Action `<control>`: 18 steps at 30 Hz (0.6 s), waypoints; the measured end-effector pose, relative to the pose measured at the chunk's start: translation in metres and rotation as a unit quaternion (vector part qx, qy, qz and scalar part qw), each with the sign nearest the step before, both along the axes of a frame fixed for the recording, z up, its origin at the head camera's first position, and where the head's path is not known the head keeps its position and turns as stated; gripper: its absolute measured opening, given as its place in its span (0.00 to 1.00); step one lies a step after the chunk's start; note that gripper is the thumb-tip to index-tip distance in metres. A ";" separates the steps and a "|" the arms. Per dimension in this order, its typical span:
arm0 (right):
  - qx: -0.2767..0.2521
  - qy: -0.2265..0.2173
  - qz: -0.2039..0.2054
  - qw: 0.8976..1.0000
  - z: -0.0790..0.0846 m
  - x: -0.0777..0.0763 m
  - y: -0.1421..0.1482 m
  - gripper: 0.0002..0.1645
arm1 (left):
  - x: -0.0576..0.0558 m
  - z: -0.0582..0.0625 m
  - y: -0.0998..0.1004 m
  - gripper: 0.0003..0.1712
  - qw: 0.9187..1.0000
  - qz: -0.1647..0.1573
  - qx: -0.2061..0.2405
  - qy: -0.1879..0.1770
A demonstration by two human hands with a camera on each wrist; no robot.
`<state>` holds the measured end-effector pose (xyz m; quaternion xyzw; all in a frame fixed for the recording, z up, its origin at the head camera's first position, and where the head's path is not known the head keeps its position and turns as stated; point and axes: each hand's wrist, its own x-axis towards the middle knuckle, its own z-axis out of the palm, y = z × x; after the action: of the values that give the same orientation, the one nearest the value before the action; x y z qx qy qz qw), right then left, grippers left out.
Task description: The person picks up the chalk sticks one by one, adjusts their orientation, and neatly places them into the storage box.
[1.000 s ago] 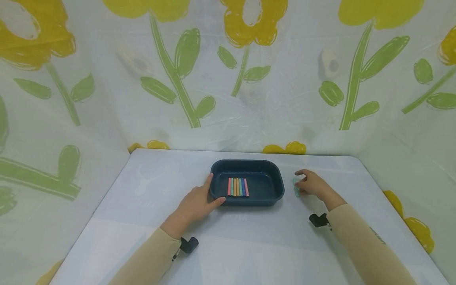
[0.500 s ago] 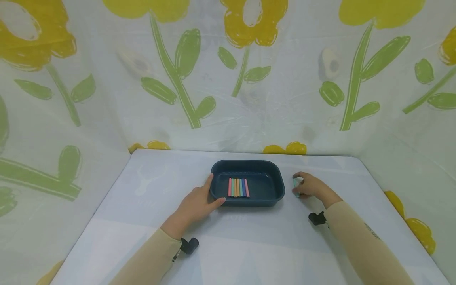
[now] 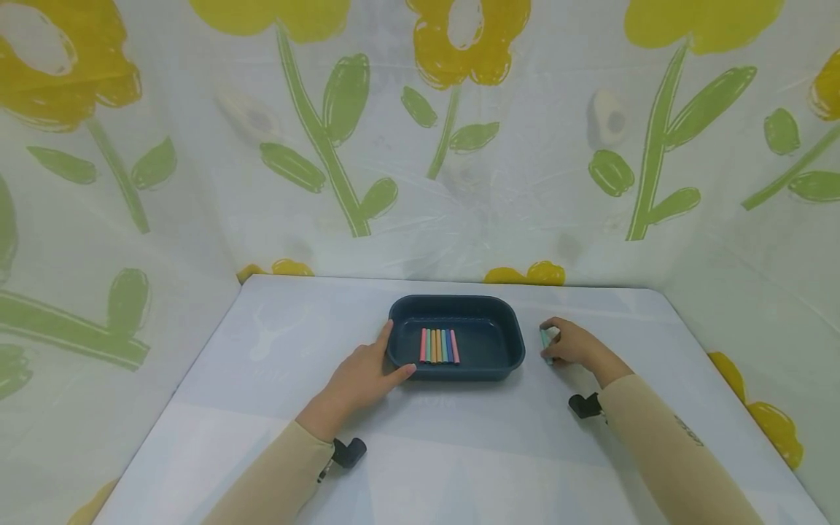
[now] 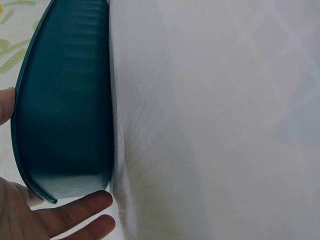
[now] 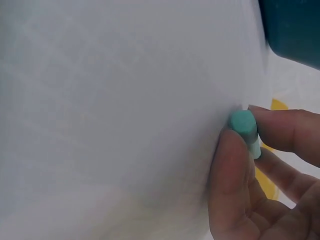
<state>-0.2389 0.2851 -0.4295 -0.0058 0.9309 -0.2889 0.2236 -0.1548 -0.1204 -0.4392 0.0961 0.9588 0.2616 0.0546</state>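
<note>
A dark teal tray (image 3: pixel 485 373) sits on the table, holding a row of several coloured chalk sticks (image 3: pixel 440 346) on the left of its floor. My left hand (image 3: pixel 359 375) grips its near left corner. In the left wrist view the thumb (image 4: pixel 6 105) lies at the rim and other fingers reach along the end wall. Right of the tray, my right hand (image 3: pixel 572 343) pinches a mint-green chalk stick (image 3: pixel 545 337) between thumb and fingers, low over the table. The right wrist view shows the round end of this chalk (image 5: pixel 243 123) facing the camera.
The white table (image 3: pixel 420 452) extends in front of the tray and to both sides. A pale cloth with yellow flowers and green leaves (image 3: pixel 345 98) hangs behind and around it. Each wrist carries a small black camera mount (image 3: pixel 348 452).
My right hand has shifted slightly, its raised forefinger coming down so that thumb and fingers pinch the green chalk. The left hand, the tray and the row of chalk stay in place.
</note>
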 end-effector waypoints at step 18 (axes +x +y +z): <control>-0.168 -0.005 -0.051 0.984 0.018 0.015 -0.003 0.41 | -0.001 -0.002 0.001 0.58 1.000 0.005 -0.012 -0.002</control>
<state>-0.2234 0.2822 -0.4116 0.0059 0.8670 -0.4522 0.2091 -0.1558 -0.1194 -0.4414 0.0896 0.9622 0.2510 0.0565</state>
